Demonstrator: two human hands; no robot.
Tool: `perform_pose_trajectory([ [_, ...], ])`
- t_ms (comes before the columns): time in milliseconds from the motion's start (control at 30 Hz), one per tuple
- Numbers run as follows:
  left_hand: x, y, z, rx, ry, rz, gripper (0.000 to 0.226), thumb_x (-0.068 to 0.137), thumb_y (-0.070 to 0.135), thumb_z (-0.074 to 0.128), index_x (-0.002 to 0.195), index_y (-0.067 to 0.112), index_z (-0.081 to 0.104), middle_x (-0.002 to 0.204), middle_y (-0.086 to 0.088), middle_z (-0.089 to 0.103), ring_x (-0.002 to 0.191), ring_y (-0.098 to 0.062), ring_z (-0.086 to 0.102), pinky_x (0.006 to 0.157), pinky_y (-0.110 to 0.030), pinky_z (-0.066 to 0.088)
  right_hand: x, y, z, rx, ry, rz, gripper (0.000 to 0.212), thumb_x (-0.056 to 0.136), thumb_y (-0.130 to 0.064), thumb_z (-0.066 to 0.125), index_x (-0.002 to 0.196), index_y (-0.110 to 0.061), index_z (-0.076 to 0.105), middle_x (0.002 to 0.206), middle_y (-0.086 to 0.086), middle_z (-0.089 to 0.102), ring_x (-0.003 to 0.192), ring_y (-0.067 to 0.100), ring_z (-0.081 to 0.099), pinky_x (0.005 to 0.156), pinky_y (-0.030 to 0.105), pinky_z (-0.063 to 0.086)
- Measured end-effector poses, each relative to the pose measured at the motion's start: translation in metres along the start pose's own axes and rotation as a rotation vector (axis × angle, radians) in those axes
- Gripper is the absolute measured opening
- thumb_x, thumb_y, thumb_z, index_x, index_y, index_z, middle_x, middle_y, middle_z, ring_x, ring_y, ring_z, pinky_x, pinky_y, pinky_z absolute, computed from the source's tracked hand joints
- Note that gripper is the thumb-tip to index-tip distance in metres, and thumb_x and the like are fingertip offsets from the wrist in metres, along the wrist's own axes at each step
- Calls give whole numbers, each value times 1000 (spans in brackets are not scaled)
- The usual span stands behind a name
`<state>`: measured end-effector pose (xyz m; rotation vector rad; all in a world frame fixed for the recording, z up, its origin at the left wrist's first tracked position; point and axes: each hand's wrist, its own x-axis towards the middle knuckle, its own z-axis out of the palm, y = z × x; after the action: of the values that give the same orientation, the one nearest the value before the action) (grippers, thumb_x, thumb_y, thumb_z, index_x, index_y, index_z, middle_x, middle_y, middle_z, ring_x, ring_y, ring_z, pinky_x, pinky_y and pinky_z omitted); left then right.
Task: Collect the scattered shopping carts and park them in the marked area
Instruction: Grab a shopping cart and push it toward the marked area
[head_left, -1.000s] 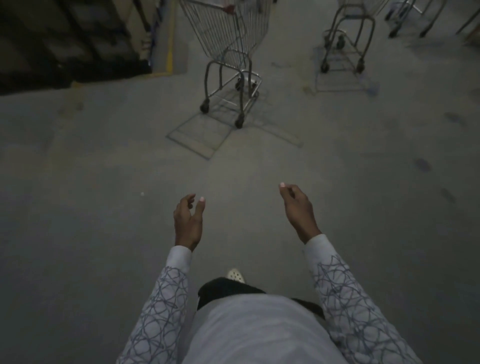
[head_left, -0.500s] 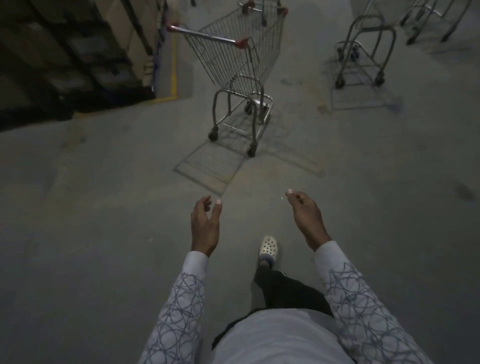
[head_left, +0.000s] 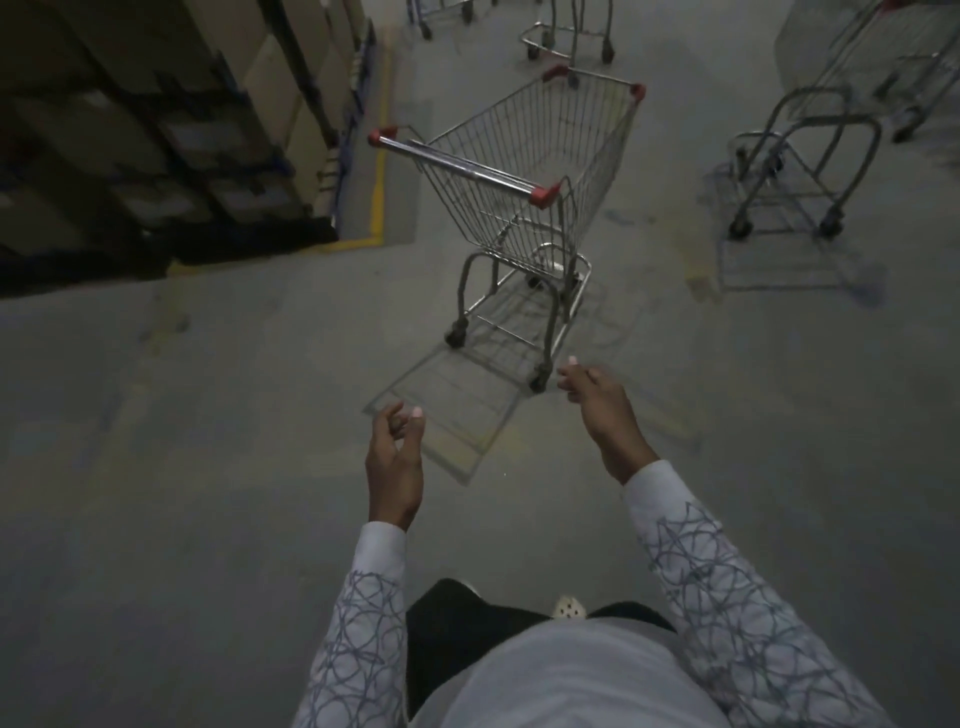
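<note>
Closer now, cart (head_left: 519, 223) stands on grey floor (head_left: 182, 441) near boxes (head_left: 270, 78)

shiny wire-metal shopping cart (head_left: 524, 192) with red plastic handle caps (head_left: 543, 195) on matt concrete floor (head_left: 182, 467).

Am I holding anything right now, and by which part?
Nothing: left hand and right hand are empty, apart from the silver wire shopping cart.

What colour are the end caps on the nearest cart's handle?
Red end caps on a silver handle, seen best in the head view.
</note>
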<state>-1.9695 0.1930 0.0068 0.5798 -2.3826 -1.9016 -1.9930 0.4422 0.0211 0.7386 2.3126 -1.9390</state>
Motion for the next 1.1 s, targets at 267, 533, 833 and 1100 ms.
perform_pose_trajectory([
  [267,193,33,16,38,-130,58,34,96,34,63,126,21,56,104,16,60,95,8,56,80,-11,42,135,-54,88,-102,70,-49,35,99,-50,52,102,-19,70,99,-2,70,91,15,61,60,14,42],
  [533,371,128,34,117,-293,254,35,96,34,63,127,22,56,104,18,59,88,22,53,73,-2,39,235,-155,150,-30,244,-121,31,98,-51,53,103,-25,70,99,-10,70,89,-1,60,67,15,41],
  [833,498,157,98,357,-476,594,34,93,43,61,123,27,59,117,5,63,109,-14,56,91,-36,48,318,-189,167,-215,329,-251,16,98,-43,58,103,-30,67,93,-19,67,87,-11,61,75,12,43],
  [1100,597,176,155,753,-471,1331,18,92,32,63,99,18,72,105,-1,67,103,-24,58,95,-42,40,407,-190,180,-307,273,-303,16,98,-35,61,108,-27,70,102,-8,70,97,8,65,88,36,56],
])
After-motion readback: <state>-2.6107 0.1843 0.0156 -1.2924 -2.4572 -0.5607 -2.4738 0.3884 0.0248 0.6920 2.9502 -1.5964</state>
